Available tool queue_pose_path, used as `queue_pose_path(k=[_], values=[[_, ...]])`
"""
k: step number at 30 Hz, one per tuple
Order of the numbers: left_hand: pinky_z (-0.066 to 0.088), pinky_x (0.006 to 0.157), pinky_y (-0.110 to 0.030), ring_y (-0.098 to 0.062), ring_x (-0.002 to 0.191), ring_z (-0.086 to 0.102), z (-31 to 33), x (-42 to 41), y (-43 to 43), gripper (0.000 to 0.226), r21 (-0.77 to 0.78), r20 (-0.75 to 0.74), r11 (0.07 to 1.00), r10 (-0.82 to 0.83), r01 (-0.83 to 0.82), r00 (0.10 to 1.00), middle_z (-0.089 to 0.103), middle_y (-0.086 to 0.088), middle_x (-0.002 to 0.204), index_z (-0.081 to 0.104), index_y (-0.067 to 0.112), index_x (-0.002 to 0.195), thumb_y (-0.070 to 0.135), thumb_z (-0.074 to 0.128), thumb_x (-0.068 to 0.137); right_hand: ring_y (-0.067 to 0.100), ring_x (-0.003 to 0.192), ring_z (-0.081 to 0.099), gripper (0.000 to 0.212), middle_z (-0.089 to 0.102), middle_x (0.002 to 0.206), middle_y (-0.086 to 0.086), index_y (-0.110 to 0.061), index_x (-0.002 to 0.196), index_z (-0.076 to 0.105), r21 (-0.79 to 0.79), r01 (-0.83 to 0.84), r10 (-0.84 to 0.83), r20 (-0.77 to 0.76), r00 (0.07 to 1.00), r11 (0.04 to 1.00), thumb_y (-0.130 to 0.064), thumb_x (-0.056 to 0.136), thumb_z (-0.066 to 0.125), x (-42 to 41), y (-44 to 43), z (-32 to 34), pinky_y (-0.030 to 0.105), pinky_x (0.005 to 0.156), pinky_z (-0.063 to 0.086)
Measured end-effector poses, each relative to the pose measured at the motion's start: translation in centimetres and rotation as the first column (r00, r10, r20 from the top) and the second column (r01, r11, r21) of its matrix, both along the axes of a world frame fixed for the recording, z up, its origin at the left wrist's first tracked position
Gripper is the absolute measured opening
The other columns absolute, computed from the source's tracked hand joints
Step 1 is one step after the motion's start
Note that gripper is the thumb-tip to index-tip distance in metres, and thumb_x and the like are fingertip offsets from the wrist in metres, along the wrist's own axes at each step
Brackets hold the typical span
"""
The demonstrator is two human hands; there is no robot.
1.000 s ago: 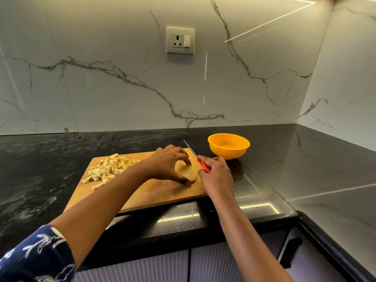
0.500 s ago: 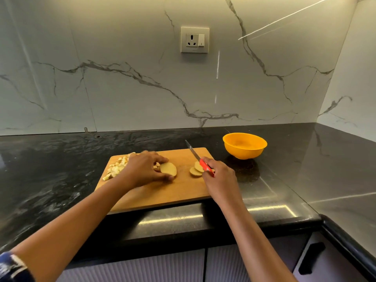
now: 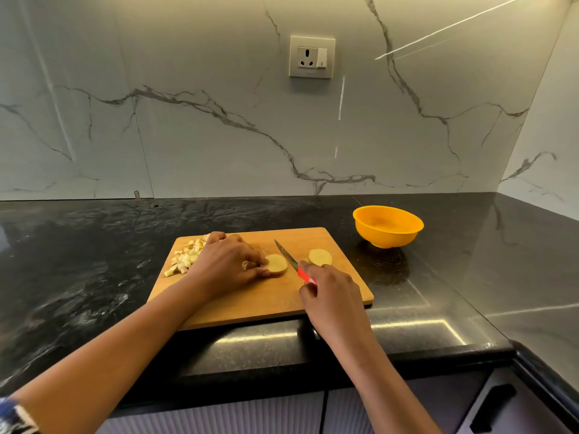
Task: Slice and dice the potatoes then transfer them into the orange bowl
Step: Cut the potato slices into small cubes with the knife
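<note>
Black stone table (image 3: pixel 94 261): mid cutting board (image 3: pixel 266 305), the left hand (image 3: pixel 225 264) pinches a potato piece (image 3: pixel 277 263) while the right hand (image 3: pixel 329 292) grips the knife (image 3: pixel 286 255). The diced potato (image 3: pixel 185 258) lies at nine o'clock and the orange bowl (image 3: pixel 388 238) at two. The potato piece is probably firm but slippery where cut, so hold its uncut end.

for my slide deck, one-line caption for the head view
Left hand holds a potato piece on the cutting board; right hand grips a red-handled knife.
</note>
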State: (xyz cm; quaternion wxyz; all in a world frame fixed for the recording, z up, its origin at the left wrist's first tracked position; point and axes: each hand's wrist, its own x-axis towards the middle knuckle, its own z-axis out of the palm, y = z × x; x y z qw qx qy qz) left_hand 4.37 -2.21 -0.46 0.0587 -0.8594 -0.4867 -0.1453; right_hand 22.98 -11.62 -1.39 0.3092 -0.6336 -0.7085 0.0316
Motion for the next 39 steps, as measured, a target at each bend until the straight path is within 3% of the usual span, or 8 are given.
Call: queue_pose_path(k=[5,11,15,19,24,29,35,39], values=[[0.029,0.105,-0.033,-0.009,0.117,0.053,-0.4,-0.7,-0.4,0.036,0.063,0.037,0.996,-0.062,0.060,0.997,0.062,0.011,0.121,0.062,0.034,0.119,0.049,0.056,0.087,0.010,0.118,0.049,0.046,0.054,0.131,-0.005,-0.029,0.145,0.039,-0.021,-0.023,0.024,0.054,0.998,1.000,-0.025,0.100,0.045,0.0,-0.1,0.1,0.022,0.094,0.038],[0.049,0.091,-0.028,-0.007,0.099,0.063,-0.8,-0.6,-0.6,0.027,0.014,0.074,0.987,-0.163,0.163,0.984,0.069,0.010,0.110,0.067,0.028,0.114,0.037,0.058,0.090,0.013,0.113,0.050,0.044,0.053,0.124,-0.002,-0.026,0.144,0.041,-0.027,-0.039,0.043,0.131,0.990,0.999,-0.024,0.100,0.042,-0.6,0.0,0.2,0.022,0.090,0.038],[0.051,0.091,-0.032,-0.006,0.098,0.064,-0.9,-0.6,-0.4,0.028,-0.001,0.060,0.988,-0.156,0.156,0.986,0.069,0.010,0.110,0.066,0.029,0.114,0.040,0.055,0.091,0.016,0.111,0.052,0.043,0.051,0.122,0.001,-0.023,0.143,0.042,-0.036,-0.054,0.060,0.195,0.979,0.998,-0.021,0.100,0.042,-1.0,0.0,0.6,0.025,0.090,0.039],[0.054,0.079,-0.028,-0.008,0.090,0.064,-1.0,-0.2,-0.5,0.033,0.054,0.047,0.987,-0.155,0.153,0.987,0.070,0.006,0.104,0.068,0.026,0.112,0.045,0.051,0.090,0.016,0.109,0.052,0.039,0.051,0.121,0.002,-0.021,0.139,0.045,-0.034,-0.050,0.057,0.231,0.971,0.998,-0.018,0.101,0.041,-1.4,0.1,0.7,0.025,0.088,0.040],[0.055,0.072,-0.029,-0.009,0.081,0.064,-1.0,0.2,-0.4,0.052,0.076,0.040,0.983,-0.173,0.169,0.984,0.069,0.004,0.095,0.068,0.023,0.106,0.056,0.034,0.084,0.014,0.105,0.053,0.038,0.050,0.121,0.001,-0.020,0.139,0.044,-0.018,-0.033,0.036,0.231,0.972,0.999,-0.020,0.101,0.042,-1.6,0.1,0.5,0.024,0.085,0.042],[0.056,0.062,-0.031,-0.010,0.071,0.064,-1.2,0.3,-0.6,0.047,0.129,0.079,0.973,-0.202,0.191,0.976,0.070,0.003,0.085,0.070,0.020,0.097,0.052,0.038,0.086,0.014,0.103,0.056,0.039,0.048,0.125,0.003,-0.016,0.140,0.040,0.000,-0.039,0.038,0.270,0.962,0.999,-0.018,0.101,0.044,-2.3,-0.1,0.2,0.023,0.081,0.043],[0.056,0.060,-0.032,-0.010,0.068,0.063,-1.3,0.5,-1.0,0.039,0.146,0.101,0.974,-0.190,0.175,0.977,0.068,0.005,0.079,0.070,0.021,0.092,0.048,0.042,0.087,0.018,0.100,0.057,0.024,0.056,0.112,0.004,-0.014,0.120,0.057,-0.020,-0.071,0.074,0.317,0.946,0.997,-0.016,0.100,0.043,-2.3,2.0,1.0,0.025,0.072,0.038],[0.056,0.059,-0.032,-0.010,0.066,0.063,-1.4,0.5,-1.1,0.040,0.163,0.107,0.975,-0.172,0.153,0.979,0.069,0.004,0.078,0.070,0.020,0.091,0.049,0.042,0.086,0.017,0.100,0.057,0.027,0.058,0.111,0.004,-0.015,0.122,0.059,-0.054,-0.085,0.098,0.308,0.946,0.995,-0.015,0.099,0.045,-1.8,2.4,1.1,0.026,0.076,0.043]])
